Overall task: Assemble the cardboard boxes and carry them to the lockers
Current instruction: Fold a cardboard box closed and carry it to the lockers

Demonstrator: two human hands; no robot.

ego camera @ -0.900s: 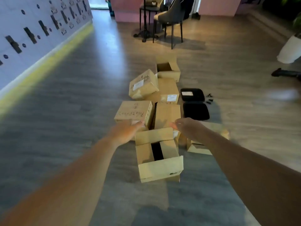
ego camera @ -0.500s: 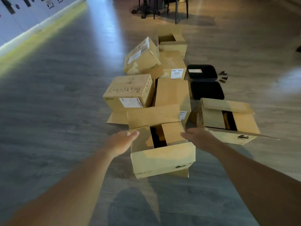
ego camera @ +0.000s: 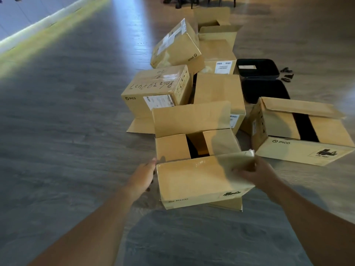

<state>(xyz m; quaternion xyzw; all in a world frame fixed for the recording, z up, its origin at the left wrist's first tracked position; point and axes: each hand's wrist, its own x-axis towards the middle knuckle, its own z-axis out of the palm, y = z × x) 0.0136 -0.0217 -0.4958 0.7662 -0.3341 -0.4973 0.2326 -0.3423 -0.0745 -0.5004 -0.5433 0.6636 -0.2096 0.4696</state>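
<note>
Both hands [ego camera: 143, 176] [ego camera: 258, 173] clasp the open box [ego camera: 201, 179], dark gap between flaps.

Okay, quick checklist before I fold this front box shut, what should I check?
1. Left hand at the nearest box: ok, at its left edge.
2. Right hand on it: ok, fingers over the near flap's right corner.
3. Inner flaps down: ok, both lie flat with a gap between.
4. Far flap free to fold: ok, standing up.
5. Box contents: cannot tell, gap is dark.
6. Room on the right: not ok, open box sits close.
</note>
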